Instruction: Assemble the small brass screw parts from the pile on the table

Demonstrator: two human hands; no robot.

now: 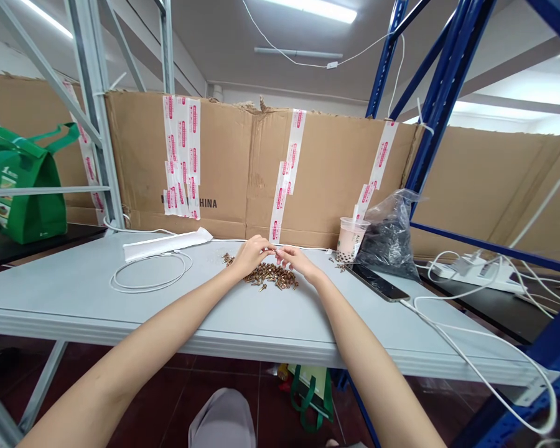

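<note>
"What's at the far left?"

"A green bag (pixel 25 186). Next, on the grey table (pixel 74 298), a white strip (pixel 168 245) with a coiled white cable (pixel 144 290) in front."

"And the hands?"

"The left hand (pixel 252 256) and the right hand (pixel 297 259) meet at the fingertips above a pile of small brass-coloured pieces (pixel 273 277), mid-table. Their fingers curl inward; whether either pinches a piece, I can't tell at this size."

"Further right?"

"A cup (pixel 351 239), a phone (pixel 377 283) lying near it, then a clear plastic bag (pixel 392 242) with dark contents."
</note>
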